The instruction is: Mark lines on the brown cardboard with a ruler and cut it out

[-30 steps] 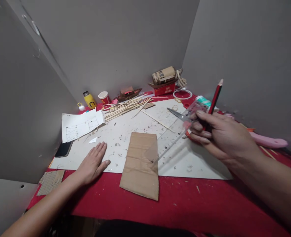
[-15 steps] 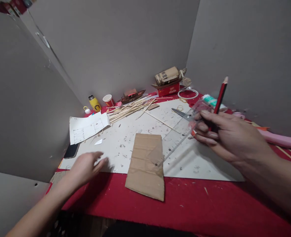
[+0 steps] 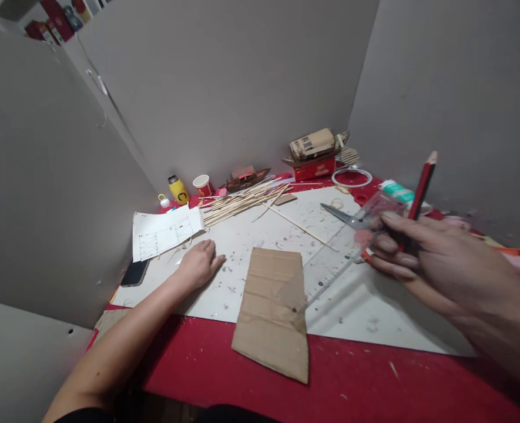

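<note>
— Right hand (image 3: 445,264), right of frame?
— Fingers closed around a red-and-black pencil (image 3: 420,185), tip up, plus one end of a clear plastic ruler (image 3: 330,276) slanting down onto a brown cardboard rectangle (image 3: 274,314) at centre bottom.

— Left hand (image 3: 199,264), left of centre?
— Flat, fingers loosely spread, gripping nothing, resting on the white board (image 3: 260,235) over the red counter (image 3: 352,382), near a folded paper drawing (image 3: 165,232).
</note>
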Demonstrator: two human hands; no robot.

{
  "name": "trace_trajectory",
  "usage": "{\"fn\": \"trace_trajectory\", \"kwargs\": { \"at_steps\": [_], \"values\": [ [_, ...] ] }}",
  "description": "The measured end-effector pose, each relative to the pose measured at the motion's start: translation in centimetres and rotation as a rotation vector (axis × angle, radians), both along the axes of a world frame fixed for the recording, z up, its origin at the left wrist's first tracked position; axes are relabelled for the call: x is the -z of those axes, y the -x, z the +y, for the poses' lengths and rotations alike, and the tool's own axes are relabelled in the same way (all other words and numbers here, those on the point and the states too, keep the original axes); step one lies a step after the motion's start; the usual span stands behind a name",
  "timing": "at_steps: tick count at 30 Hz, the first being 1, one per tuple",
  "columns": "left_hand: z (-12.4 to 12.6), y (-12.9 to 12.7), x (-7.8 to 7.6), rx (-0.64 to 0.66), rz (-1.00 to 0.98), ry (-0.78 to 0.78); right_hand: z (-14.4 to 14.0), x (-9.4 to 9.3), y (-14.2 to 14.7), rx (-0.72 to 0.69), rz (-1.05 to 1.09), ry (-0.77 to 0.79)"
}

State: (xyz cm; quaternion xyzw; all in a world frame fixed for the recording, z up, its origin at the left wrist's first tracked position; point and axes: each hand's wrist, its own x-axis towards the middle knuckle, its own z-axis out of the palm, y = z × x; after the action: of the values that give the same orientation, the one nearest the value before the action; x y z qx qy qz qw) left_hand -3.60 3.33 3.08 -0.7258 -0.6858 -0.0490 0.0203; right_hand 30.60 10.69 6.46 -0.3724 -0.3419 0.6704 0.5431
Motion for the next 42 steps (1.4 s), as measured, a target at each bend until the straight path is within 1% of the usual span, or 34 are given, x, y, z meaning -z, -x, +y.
{"fn": "trace_trajectory", "kwargs": {
  "at_steps": [3, 5, 7, 9, 12, 15, 18, 23, 29, 32, 34, 36, 39, 41, 42],
  "values": [
    [-2.1, 1.9, -0.6, -0.127, -0.016, -0.015, -0.1, 0.2, 0.0, 0.006, -0.013, 0.023],
    [-2.5, 3.6, -0.9, -0.222, -0.035, -0.035, -0.1, 0.1, 0.1, 0.007, -0.020, 0.024],
    [-2.0, 5.3, -1.0, -0.316, -0.060, -0.049, -0.2, -0.1, 0.3, 0.003, -0.027, 0.031],
    [-0.8, 6.8, -1.1, -0.395, -0.093, -0.046, -0.2, -0.3, 0.4, 0.005, -0.030, 0.044],
    [1.0, 8.2, -1.0, -0.452, -0.162, -0.017, -0.1, -0.4, 0.5, 0.010, -0.030, 0.052],
    [2.0, 8.9, -1.0, -0.454, -0.244, 0.015, -0.1, -0.3, 0.4, -0.011, -0.019, 0.035],
    [1.8, 9.4, -0.9, -0.441, -0.329, 0.034, -0.2, -0.3, 0.3, -0.016, -0.021, 0.036],
    [0.0, 9.2, -0.7, -0.385, -0.459, 0.065, -0.5, -0.8, 0.6, 0.006, -0.035, 0.052],
    [-2.4, 7.3, -0.7, -0.292, -0.427, 0.149, -0.8, -0.7, 0.5, 0.000, -0.011, 0.019],
    [-4.2, 6.8, -1.4, -0.281, -0.412, 0.218, -0.9, -0.6, 0.3, -0.017, 0.001, 0.012],
    [-6.3, 6.7, -2.1, -0.286, -0.413, 0.293, -1.0, -0.6, 0.3, -0.031, 0.007, -0.005],
    [-9.4, 6.4, -3.0, -0.288, -0.422, 0.389, -1.1, -0.6, 0.3, -0.030, 0.012, -0.016],
    [-15.2, 5.5, -4.3, -0.264, -0.443, 0.567, -1.1, -0.7, 0.3, -0.033, 0.017, -0.014],
    [-18.9, 4.7, -5.2, -0.254, -0.455, 0.645, -1.1, -0.8, 0.3, -0.034, 0.019, -0.012],
    [-20.3, 4.3, -5.8, -0.255, -0.462, 0.665, -1.1, -0.8, 0.2, -0.033, 0.017, -0.010]
  ]
}}
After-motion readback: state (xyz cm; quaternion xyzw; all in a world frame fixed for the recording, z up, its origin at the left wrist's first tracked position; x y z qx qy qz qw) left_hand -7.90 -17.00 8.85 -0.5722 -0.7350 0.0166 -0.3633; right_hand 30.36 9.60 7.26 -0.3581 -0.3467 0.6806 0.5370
